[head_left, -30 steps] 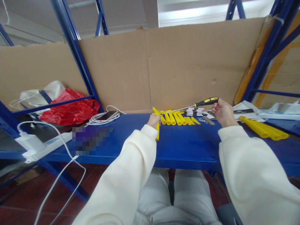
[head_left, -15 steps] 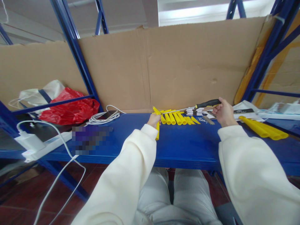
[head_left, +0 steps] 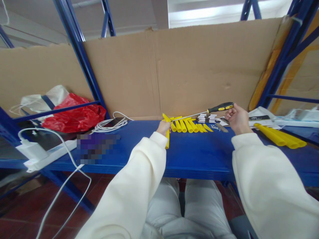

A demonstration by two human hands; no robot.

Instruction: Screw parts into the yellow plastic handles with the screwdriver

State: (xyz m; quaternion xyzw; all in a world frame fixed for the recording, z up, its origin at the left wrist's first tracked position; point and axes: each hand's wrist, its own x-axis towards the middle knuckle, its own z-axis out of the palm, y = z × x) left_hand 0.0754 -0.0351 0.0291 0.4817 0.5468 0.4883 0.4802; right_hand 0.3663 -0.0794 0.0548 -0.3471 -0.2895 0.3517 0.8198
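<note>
1. Far left: white power strip (head_left: 47,155) on the blue shelf (head_left: 199,152), white cord hanging off the edge.
2. Red plastic bag (head_left: 74,118) behind it, against the cardboard backing (head_left: 194,66).
3. Phone (head_left: 114,122) lying on coiled white cable, near the backing.
4. Left hand (head_left: 163,127) closed around a yellow strip (head_left: 167,142), held upright-tilted over the shelf at mid-frame.
5. Row of loose yellow strips (head_left: 189,125) just right of that hand, flat on the shelf.
6. Screwdriver (head_left: 219,107), black-and-yellow handle, shaft slanting down-left, tip at the held strip's upper end.
7. Right hand (head_left: 236,119) gripping the screwdriver handle.
8. Long yellow tubes (head_left: 279,136) at far right.
</note>
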